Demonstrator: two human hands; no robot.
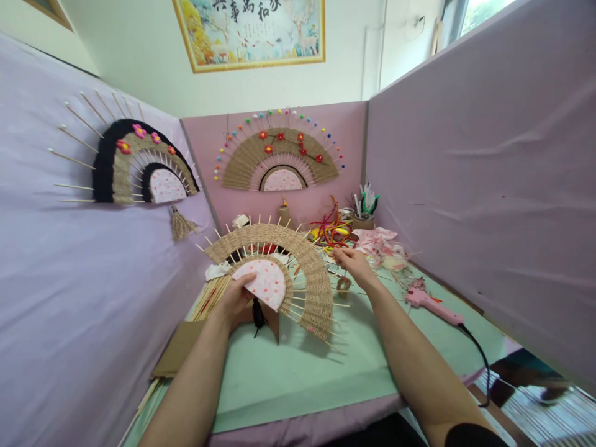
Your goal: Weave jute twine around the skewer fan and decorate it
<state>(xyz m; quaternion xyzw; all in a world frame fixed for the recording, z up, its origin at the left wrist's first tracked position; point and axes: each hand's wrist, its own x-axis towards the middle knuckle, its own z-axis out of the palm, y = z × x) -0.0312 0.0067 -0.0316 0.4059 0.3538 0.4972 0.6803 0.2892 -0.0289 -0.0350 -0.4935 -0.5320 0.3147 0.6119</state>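
Woven fan (316,279) is above the green table (326,385), in front of me. My left hand (237,298) is grasping it at the dotted centre piece (265,282). My right hand (354,266) has its fingers pinched (what they pinch, I cannot tell), near small woven piece (343,284).

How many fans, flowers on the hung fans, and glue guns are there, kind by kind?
Fan in the left hand: 1
Hung fans, back and side: 2
Flowers on the back fan: 6
Flowers on the side fan: 4
Glue gun: 1
Total: 14
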